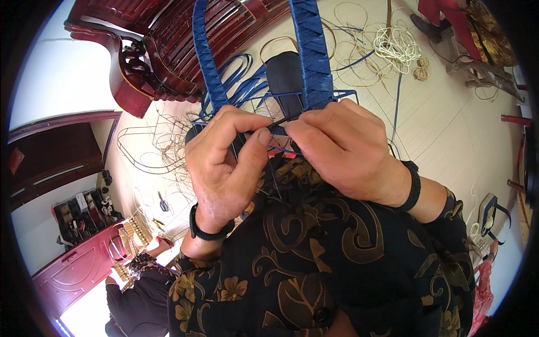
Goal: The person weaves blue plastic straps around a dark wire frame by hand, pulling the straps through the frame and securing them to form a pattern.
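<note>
Both of my hands meet at the near rim of a blue wire basket frame (345, 93), in front of my chest. Between them runs a thin dark strip (283, 120). My left hand (222, 163) has its thumb and index finger closed near the strip's left end. My right hand (351, 154) pinches its other end between thumb and curled fingers. A tall handle wrapped in blue strap (311, 50) rises from the frame above the right hand, and its other side (206, 56) stands above the left. My fingers hide part of the rim.
Loose blue strapping (241, 73) lies beyond the frame, by a dark red wooden bench (168, 50). Pale cord (397, 46) and a small twine ball (421, 68) are on the tiled floor. Wire frames (160, 140) and scissors (163, 202) lie left. Another person (140, 297) sits lower left.
</note>
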The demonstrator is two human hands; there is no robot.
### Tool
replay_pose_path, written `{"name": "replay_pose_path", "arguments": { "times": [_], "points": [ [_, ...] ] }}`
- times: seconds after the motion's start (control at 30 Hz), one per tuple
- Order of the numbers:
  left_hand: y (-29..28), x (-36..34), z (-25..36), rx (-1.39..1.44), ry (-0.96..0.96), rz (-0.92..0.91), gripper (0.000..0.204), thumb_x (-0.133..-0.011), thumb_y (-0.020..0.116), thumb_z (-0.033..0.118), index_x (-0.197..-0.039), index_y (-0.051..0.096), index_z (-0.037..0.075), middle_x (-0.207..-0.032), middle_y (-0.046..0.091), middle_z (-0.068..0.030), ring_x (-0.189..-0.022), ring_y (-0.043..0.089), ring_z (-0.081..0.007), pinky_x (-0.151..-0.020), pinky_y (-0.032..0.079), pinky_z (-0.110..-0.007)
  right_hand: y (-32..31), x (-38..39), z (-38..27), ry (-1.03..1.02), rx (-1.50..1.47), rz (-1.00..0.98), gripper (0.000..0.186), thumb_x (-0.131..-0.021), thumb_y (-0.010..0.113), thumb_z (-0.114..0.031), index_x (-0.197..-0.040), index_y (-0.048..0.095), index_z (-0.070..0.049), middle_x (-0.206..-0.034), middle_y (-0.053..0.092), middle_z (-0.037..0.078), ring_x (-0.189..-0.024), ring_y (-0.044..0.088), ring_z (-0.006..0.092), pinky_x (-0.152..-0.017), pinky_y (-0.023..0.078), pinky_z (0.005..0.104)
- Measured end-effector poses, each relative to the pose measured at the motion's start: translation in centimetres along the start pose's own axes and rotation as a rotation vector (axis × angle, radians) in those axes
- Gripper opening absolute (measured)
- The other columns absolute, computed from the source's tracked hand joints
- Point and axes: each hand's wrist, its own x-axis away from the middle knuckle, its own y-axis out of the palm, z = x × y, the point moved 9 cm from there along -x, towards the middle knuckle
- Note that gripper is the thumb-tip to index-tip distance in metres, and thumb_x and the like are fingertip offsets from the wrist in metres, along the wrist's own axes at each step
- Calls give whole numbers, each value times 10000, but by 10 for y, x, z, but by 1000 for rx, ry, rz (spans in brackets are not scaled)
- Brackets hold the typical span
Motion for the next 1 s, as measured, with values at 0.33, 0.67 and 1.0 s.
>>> {"name": "replay_pose_path", "arguments": {
  "times": [0.33, 0.67, 1.0],
  "points": [
    [5, 11, -2, -75, -75, 105, 130, -873, 667, -50, -999, 651, -25, -875, 672, -86, -759, 629, -113, -679, 489, -250, -10, 3, 1, -96, -78, -44, 205, -657, 644, -123, -848, 626, -51, -777, 507, 32, -662, 555, 179, -516, 470, 292],
    [10, 17, -20, 249, -119, -62, 358, -902, 692, 140, -1191, 574, -36, -1190, 613, -139, -1090, 589, -192, -928, 484, -324, -18, -13, 34, -21, -247, -32, 177, -751, 745, -31, -912, 674, -41, -846, 638, 73, -737, 605, 254, -578, 483, 329],
    [10, 13, -20, 328, 55, -58, 307, -845, 669, 45, -1125, 590, -52, -1151, 621, -174, -1081, 587, -241, -936, 477, -350, 2, -22, 51, 80, -350, -96, 96, -838, 734, -59, -912, 674, -68, -722, 615, 65, -651, 574, 246, -548, 445, 338]
  ]
}}
